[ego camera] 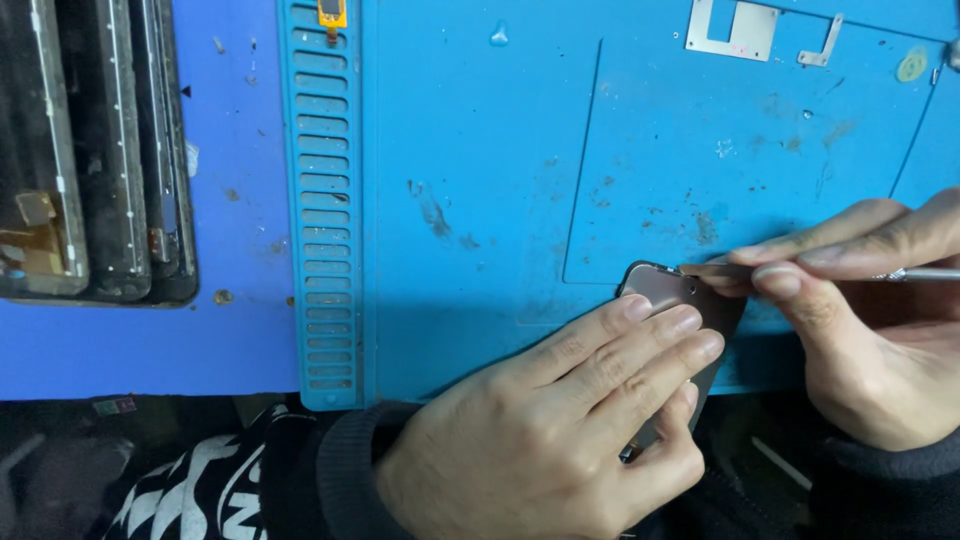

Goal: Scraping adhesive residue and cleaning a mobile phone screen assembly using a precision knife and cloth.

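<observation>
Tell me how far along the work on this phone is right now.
Done, by the look of it: a metal shield plate and a small bracket lie loose on the blue mat. In hand: the left hand presses the phone flat while the right hand holds a thin metal tool at its top edge. Left: the phone looks unseparated; how much remains is hidden under the hands.

Both hands bare: left hand [545, 440], right hand [870, 330]. Dark ribbed knit cuffs [345, 470] at both wrists. Black garment [200, 485] with white print at 7 o'clock.
</observation>
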